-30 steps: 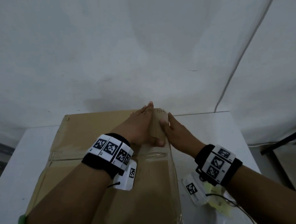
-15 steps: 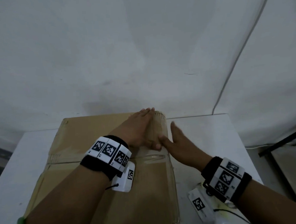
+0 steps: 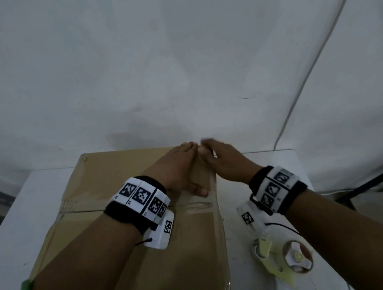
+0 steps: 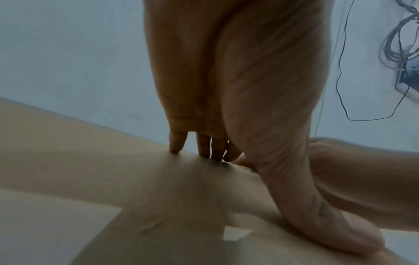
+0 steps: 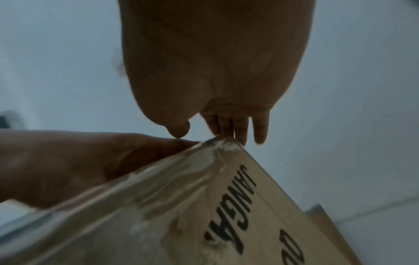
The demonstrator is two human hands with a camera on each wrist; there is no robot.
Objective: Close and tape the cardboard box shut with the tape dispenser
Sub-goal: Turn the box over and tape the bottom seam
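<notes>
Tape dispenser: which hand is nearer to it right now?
Right. The right hand is up at the box's far right corner, above the tape dispenser; the left hand lies flat on the box top.

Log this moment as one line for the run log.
phase: pressing tape down | left hand: flat on cardboard box top | right hand: fingers at far right corner | tape dispenser: idle on table

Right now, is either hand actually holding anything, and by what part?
Nothing is gripped. The left hand lies flat on the cardboard box top; the right hand presses straight fingers at its taped far right corner. The tape dispenser lies untouched.
</notes>
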